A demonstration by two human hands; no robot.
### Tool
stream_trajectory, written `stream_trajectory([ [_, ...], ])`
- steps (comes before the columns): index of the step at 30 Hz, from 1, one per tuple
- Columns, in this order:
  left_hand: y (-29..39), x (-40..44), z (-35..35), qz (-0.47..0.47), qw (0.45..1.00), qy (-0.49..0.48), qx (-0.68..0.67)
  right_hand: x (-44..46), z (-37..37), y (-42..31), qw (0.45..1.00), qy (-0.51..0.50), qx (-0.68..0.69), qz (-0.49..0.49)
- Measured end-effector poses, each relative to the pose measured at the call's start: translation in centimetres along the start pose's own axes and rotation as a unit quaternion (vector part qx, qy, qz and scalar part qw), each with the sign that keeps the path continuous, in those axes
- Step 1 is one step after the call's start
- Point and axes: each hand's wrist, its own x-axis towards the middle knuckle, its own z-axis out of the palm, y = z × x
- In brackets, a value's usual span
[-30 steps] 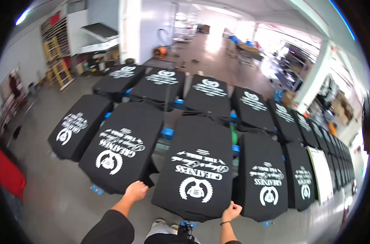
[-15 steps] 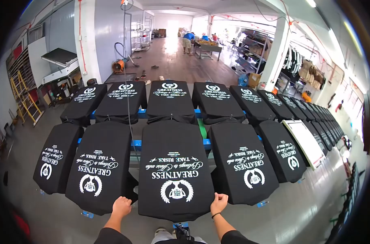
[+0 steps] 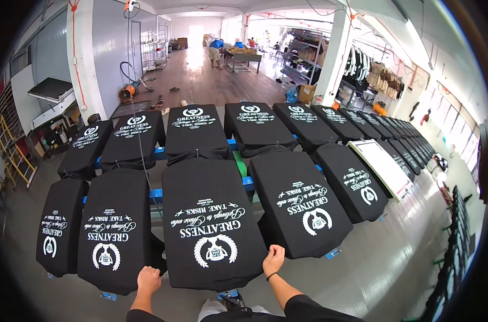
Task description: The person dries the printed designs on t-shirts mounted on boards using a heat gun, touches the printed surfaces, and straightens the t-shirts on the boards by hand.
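Note:
Directly in front of me a black printed T-shirt [image 3: 212, 188] lies stretched over a flat board, its white crest and lettering upside down from my side. My left hand [image 3: 149, 279] is closed at the gap by its lower left corner, near the neighbouring black shirt [image 3: 115, 204]; what its fingers pinch is hidden. On the other side my right hand [image 3: 273, 260], with a dark wristband, is closed on the lower right edge of the middle shirt. Another black shirt [image 3: 297, 198] lies just right of that hand.
Two rows of boards with black shirts run off to the right. A white-framed screen [image 3: 382, 169] lies among them. Blue rails [image 3: 248, 183] join the boards. A yellow ladder [image 3: 13, 150] stands left; people [image 3: 216, 52] are far back.
The view has swung to the right and levelled, so the boards appear farther left. Both hands stay low beside the middle shirt, closed.

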Motion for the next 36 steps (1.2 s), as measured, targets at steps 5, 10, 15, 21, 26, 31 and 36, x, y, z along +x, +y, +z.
stream_trajectory([
  [5,0.3,0.2,-0.8,0.003,1.000,0.001,-0.007,-0.1,-0.3,0.1,0.999,-0.031,0.022,0.026],
  [10,0.3,0.2,-1.0,0.002,1.000,0.001,-0.005,-0.1,-0.2,-0.4,0.998,-0.017,-0.014,0.059],
  [15,0.5,0.5,-1.1,0.008,1.000,0.013,0.003,-0.1,0.1,-0.1,0.998,-0.002,0.047,0.041],
  [21,0.4,0.1,-1.2,0.005,1.000,0.011,-0.009,-0.6,-0.6,0.5,0.999,-0.025,-0.011,0.024],
  [26,0.3,0.3,-1.2,0.013,1.000,0.001,-0.003,-0.5,0.2,1.0,0.997,-0.006,0.026,0.071],
  [31,0.0,0.3,-0.7,0.014,1.000,0.010,-0.007,-0.4,0.0,0.0,0.996,0.005,0.033,0.087],
  [36,0.1,0.4,-1.0,0.014,1.000,-0.001,0.000,-0.3,-0.4,-0.9,0.991,-0.003,-0.032,0.127],
])
